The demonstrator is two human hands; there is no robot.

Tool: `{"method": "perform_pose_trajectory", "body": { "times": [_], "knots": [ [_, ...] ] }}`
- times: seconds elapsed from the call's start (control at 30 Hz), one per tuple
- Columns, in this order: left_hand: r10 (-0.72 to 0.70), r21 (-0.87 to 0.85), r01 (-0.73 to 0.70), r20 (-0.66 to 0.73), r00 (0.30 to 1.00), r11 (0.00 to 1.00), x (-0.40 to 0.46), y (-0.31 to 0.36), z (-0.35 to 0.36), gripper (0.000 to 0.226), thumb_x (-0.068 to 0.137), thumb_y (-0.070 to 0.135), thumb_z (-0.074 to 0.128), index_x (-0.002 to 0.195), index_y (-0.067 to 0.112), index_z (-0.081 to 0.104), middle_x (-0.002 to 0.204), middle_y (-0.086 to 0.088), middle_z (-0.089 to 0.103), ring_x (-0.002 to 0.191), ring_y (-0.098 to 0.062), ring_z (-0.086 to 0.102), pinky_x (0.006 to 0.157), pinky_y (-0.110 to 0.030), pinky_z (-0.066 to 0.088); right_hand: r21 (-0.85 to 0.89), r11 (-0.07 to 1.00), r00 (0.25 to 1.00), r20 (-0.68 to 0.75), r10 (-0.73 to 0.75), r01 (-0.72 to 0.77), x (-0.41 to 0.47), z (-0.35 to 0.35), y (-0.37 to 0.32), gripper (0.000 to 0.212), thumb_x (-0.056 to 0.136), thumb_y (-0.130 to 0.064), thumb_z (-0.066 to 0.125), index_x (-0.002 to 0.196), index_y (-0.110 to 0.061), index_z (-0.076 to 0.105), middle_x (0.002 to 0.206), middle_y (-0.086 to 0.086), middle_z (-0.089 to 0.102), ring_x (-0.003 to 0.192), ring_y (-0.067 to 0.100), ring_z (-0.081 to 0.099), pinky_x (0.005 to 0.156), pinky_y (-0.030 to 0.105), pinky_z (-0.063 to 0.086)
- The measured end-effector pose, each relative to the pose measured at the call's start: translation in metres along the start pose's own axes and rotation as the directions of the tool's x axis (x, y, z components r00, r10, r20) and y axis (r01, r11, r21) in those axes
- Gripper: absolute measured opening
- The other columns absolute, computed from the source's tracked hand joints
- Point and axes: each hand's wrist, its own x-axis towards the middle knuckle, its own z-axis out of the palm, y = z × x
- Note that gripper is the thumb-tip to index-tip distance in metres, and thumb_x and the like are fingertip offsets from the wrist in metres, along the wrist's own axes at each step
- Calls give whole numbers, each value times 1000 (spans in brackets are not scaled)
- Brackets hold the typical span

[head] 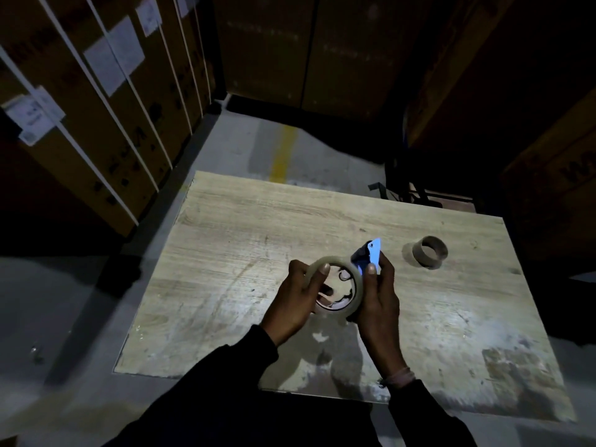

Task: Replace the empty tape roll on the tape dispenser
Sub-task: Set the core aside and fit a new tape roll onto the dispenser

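Over the middle of the wooden board I hold a full roll of clear tape [354,287], pale with a brown core. My left hand [298,301] grips its left rim, thumb on top. My right hand [379,295] is closed on the blue tape dispenser [371,254], whose blue plate sticks up just behind the roll. The roll sits against the dispenser's side; how far it is seated on the hub is hidden by my fingers. The empty brown cardboard core [430,251] stands on the board to the right, apart from both hands.
The worn wooden board [242,237] lies on a grey concrete floor. Strapped cardboard boxes [106,108] are stacked along the left, more dark boxes at the back and right. A dark metal frame [403,188] sits beyond the board's far right corner.
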Motion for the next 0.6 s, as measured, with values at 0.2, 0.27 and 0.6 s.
{"method": "perform_pose_trajectory", "body": {
  "times": [0.2, 0.27, 0.6],
  "knots": [
    [57, 10, -56, -120, 991, 998, 3, -6, -4, 43, 104, 53, 51, 106, 10, 54, 84, -10, 77, 74, -18, 76, 59, -19, 51, 4, 1000, 999, 38, -22, 21, -3, 7, -9, 55, 107, -64, 34, 156, -40, 41, 84, 13, 70, 60, 19, 67, 51, 25, 51],
    [57, -56, -66, -151, 987, 996, 2, -4, 1, 44, 104, 51, 50, 109, 8, 55, 81, -8, 74, 72, -15, 74, 61, -16, 51, 37, 999, 1000, 28, -5, 4, -5, 11, -11, 60, 106, -66, 33, 157, -36, 41, 86, 4, 71, 64, 10, 63, 60, 28, 49],
    [27, -291, -115, -290, 957, 950, 1, 7, 6, 49, 108, 49, 43, 110, 3, 60, 83, -17, 70, 73, -18, 75, 77, -38, 58, 203, 978, 981, 194, 12, -52, -4, 12, -38, 66, 99, -71, 48, 160, -52, 33, 114, -8, 69, 96, -4, 69, 86, 25, 51]
  ]
}}
